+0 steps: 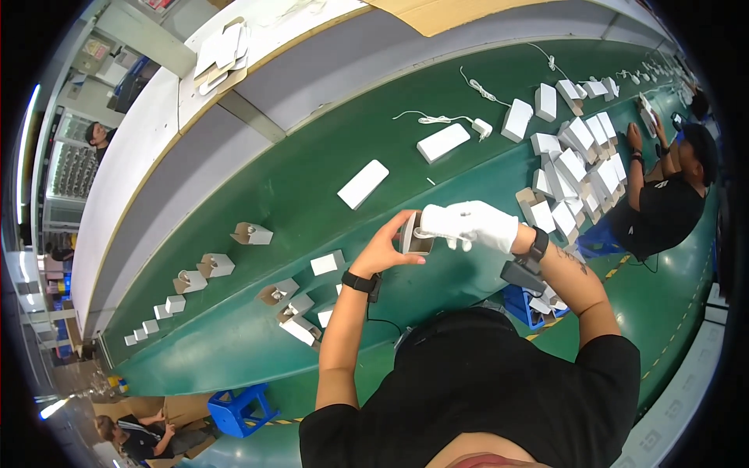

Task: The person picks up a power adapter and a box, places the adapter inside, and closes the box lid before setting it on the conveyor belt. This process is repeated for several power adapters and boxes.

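My bare left hand point(384, 248) is wrapped round a small open cardboard box point(422, 244), white outside and grey-brown inside. Its open side is turned toward my right hand point(466, 222), which wears a white glove. The gloved fingers are closed together at the mouth of the box. A bit of something white shows at those fingertips, too small to name. Ahead on the green bench lie a closed white box point(363, 185) and another white box point(443, 143), with a white charger with a coiled cable point(482, 128) beside it.
Several open boxes point(295, 306) stand left of me, with more point(216, 265) farther left. At right lies a heap of white boxes point(573, 168); a co-worker point(663, 187) works beyond it. A blue stool point(240, 409) stands behind left, a blue crate point(521, 306) below right.
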A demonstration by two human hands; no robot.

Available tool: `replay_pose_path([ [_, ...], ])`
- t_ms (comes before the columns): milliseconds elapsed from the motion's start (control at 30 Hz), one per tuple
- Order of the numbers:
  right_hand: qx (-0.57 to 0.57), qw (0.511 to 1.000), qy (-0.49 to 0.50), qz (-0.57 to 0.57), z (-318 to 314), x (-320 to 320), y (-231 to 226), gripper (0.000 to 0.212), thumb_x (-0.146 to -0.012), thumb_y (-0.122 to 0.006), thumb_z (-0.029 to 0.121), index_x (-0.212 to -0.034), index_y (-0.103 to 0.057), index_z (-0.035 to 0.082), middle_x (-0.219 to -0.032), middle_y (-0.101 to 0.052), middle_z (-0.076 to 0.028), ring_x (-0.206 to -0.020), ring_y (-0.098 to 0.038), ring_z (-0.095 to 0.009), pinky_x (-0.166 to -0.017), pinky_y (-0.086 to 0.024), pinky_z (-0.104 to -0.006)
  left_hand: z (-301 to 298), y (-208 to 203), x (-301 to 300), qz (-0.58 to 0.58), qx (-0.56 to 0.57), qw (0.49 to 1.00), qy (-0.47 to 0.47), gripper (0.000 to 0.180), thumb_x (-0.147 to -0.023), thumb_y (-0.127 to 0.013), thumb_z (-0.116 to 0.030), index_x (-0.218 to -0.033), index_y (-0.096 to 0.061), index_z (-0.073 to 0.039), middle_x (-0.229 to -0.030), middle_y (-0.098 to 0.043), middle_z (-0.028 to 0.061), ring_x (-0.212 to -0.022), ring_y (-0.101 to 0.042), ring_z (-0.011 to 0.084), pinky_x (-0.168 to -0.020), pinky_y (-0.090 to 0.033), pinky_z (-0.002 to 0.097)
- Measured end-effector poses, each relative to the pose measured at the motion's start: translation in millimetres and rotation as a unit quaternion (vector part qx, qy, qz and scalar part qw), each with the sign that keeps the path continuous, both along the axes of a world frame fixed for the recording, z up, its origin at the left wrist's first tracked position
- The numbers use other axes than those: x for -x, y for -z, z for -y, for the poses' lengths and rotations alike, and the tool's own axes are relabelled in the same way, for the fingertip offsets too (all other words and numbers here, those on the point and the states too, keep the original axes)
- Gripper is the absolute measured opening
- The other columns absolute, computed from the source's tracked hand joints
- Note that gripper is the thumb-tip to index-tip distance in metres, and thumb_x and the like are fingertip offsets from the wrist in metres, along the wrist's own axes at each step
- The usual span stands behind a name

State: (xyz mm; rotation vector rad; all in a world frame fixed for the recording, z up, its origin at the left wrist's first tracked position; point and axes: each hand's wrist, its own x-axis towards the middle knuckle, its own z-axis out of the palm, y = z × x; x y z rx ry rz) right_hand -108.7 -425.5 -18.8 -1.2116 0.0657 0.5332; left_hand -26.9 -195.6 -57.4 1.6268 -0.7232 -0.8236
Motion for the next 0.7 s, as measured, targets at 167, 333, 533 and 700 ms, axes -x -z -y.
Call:
replay_pose_path([
  [167,0.567,0.729,-0.110,0.367,-37,6,-13,0.019,-0.078,-0.062,0.017,-0.088,-0.063,0.001,-0.077,-0.063,-0.014,-0.072,-0.063,-0.024,-0.062,-0.050,-0.0351,12,3,9,0.060,-0.008,0.998,0.016,0.082,-0.054,-0.086,-0.014,-0.127,-0.048,-0.009,-0.120,-0.055,0.0052,-0.113,-0.051,0.0196,-0.097,-0.040,0.0346],
  [333,0.538,0.765,-0.140,0.326,-25,-23,-27,0.012,-0.073,-0.064,0.015,-0.080,-0.064,0.006,-0.082,-0.065,-0.013,-0.078,-0.065,-0.028,-0.065,-0.051,-0.0387,8,13,9,0.007,0.032,0.999,-0.034,0.079,-0.055,-0.086,-0.014,-0.125,-0.049,-0.007,-0.118,-0.056,0.0050,-0.111,-0.053,0.0197,-0.094,-0.043,0.0338],
  [533,0.548,0.698,-0.159,0.432,-33,-47,38,0.013,-0.075,-0.060,0.016,-0.087,-0.064,0.010,-0.088,-0.064,-0.008,-0.081,-0.063,-0.027,-0.066,-0.050,-0.0392,16,20,-11,0.169,-0.045,0.982,-0.069,0.073,-0.054,-0.086,-0.013,-0.118,-0.052,-0.006,-0.113,-0.058,0.0072,-0.108,-0.055,0.0220,-0.091,-0.045,0.0356],
  [700,0.575,0.671,0.072,0.462,71,-124,60,0.011,-0.078,-0.056,0.014,-0.088,-0.060,0.011,-0.090,-0.061,-0.010,-0.085,-0.060,-0.031,-0.073,-0.049,-0.0403,-43,26,-77,0.197,-0.012,0.943,-0.267,0.062,-0.062,-0.082,-0.009,-0.115,-0.049,-0.003,-0.112,-0.055,0.0099,-0.104,-0.055,0.0229,-0.091,-0.045,0.0356],
])
